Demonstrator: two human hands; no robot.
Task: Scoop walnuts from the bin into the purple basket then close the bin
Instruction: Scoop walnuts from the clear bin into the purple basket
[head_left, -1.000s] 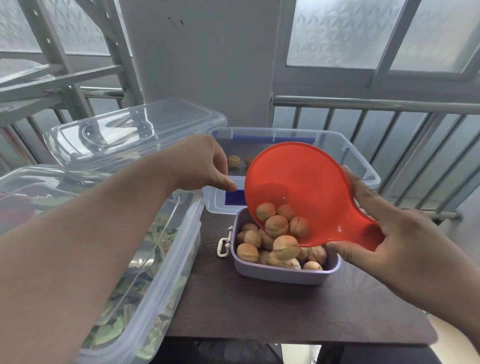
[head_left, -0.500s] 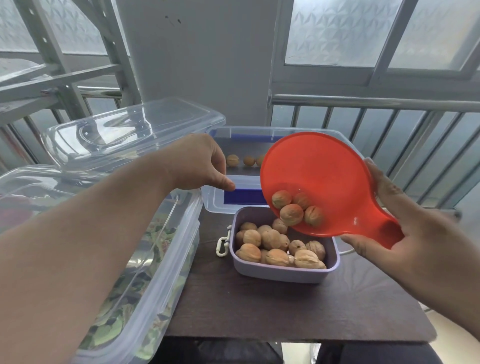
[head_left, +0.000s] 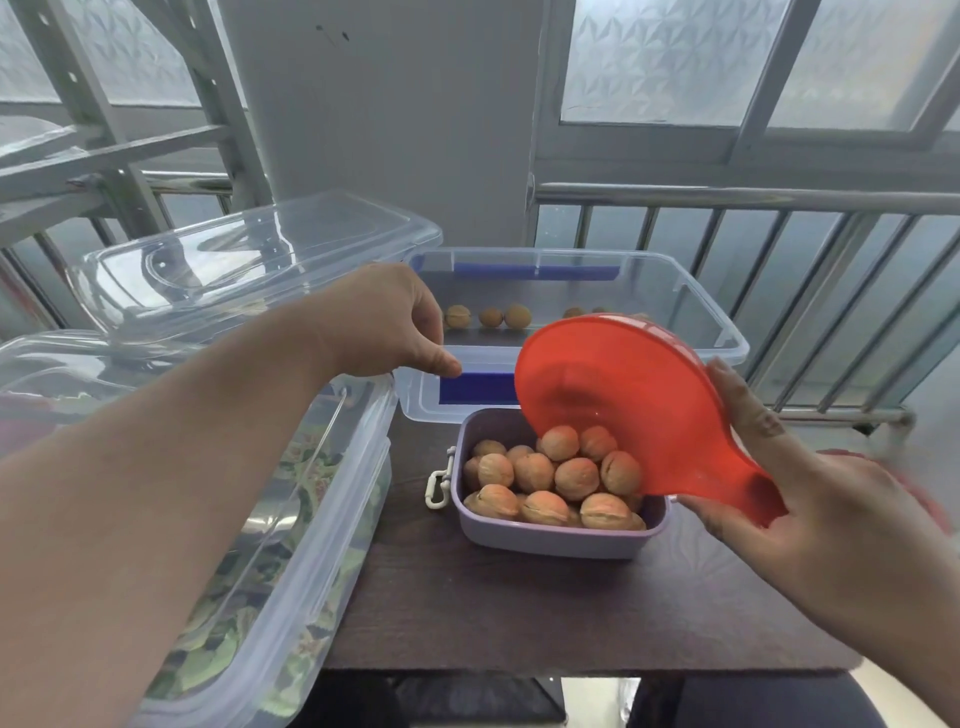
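The right hand grips the red scoop by its handle, bowl tilted down-left over the purple basket on the tabletop, hiding some walnuts, while the left hand, fingers curled, holds the clear bin by its near-left rim

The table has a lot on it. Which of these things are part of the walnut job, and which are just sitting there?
Part of the job:
orange scoop, gripped by the right hand
walnuts
purple basket
open clear bin
left hand, holding the lid

Just lying about:
large closed container on the left
white clip beside the basket
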